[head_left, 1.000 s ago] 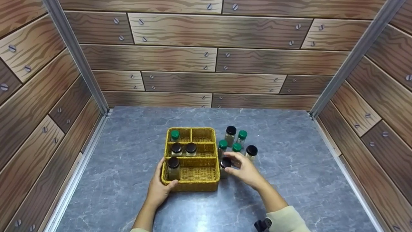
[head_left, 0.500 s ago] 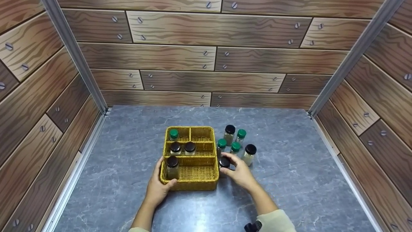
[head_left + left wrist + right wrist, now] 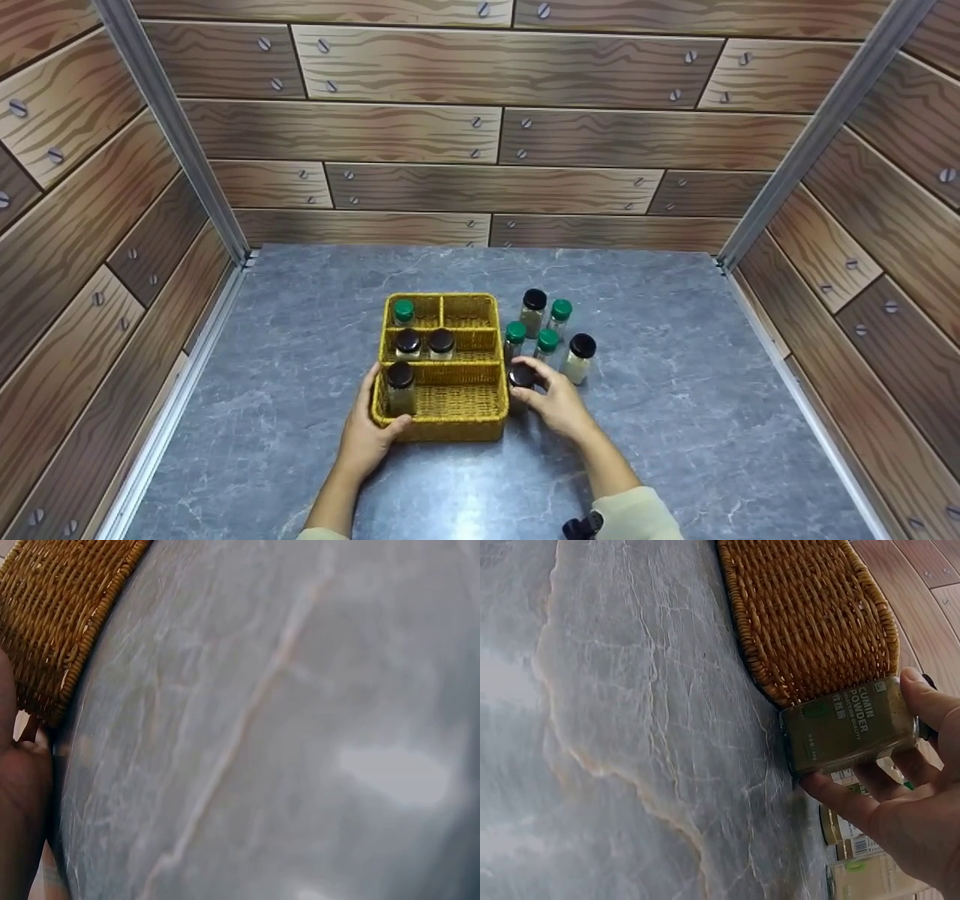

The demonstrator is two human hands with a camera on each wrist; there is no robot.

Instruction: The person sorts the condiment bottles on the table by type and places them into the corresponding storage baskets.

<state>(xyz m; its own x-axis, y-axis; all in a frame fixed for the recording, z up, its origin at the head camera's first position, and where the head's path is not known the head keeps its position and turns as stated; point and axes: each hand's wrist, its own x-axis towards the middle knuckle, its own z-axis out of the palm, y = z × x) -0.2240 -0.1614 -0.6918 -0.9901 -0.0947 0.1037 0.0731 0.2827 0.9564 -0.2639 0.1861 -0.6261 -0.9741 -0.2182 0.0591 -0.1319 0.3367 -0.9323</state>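
A divided wicker basket [image 3: 457, 431] stands on the table. My left hand [image 3: 364, 439] grips its front left corner, thumb at the front rim and fingers along the left side. My right hand [image 3: 559, 401] holds a black-capped spice jar [image 3: 521, 375] right beside the basket's right wall; in the right wrist view the cumin powder jar [image 3: 847, 727] sits between thumb and fingers, its base at the table. Inside the basket are a black-capped jar [image 3: 400, 386] in the front compartment, two shorter black-capped jars [image 3: 424, 345] in the middle one, and a green-capped jar [image 3: 403, 310] at the back left.
Right of the basket stand several more jars: a tall black-capped jar [image 3: 533, 311] at the back, green-capped jars [image 3: 547, 341] near it, and a black-capped jar with pale contents [image 3: 580, 360]. Wood-patterned walls [image 3: 420, 135] enclose the grey marbled table [image 3: 300, 315].
My right hand has closed in around the cumin powder jar and its forearm has shifted left. The left hand stays on the basket. The whole view has drifted slightly.
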